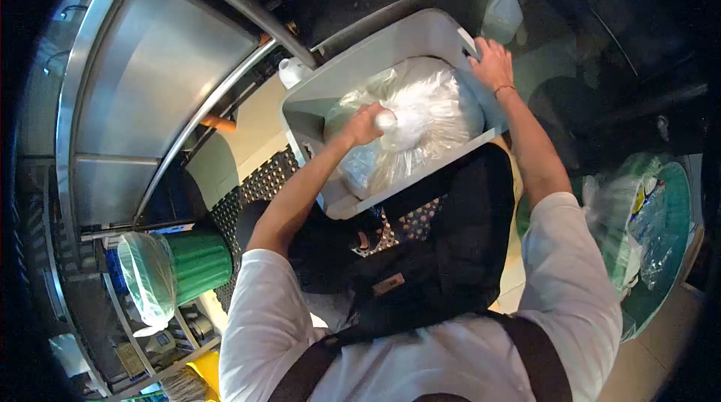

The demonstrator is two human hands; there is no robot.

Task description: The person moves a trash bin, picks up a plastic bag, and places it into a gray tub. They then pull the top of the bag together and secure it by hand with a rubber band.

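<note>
White shirt (420,364) is filling the bottom! Left hand (364,124) is clutching clear bag (443,113), centre; right hand (492,64) is gripping grey bin (390,49).

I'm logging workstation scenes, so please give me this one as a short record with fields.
Left hand: gripping the gathered top of a clear plastic bag
Right hand: gripping the rim of a gray plastic bin
Bag position: inside the bin
Left side: green trash can with clear liner
Right side: another green trash can
Beyond bin: translucent plastic jugs

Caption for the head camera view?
Left hand grips a clear bag inside a grey bin; right hand holds the bin.
</note>
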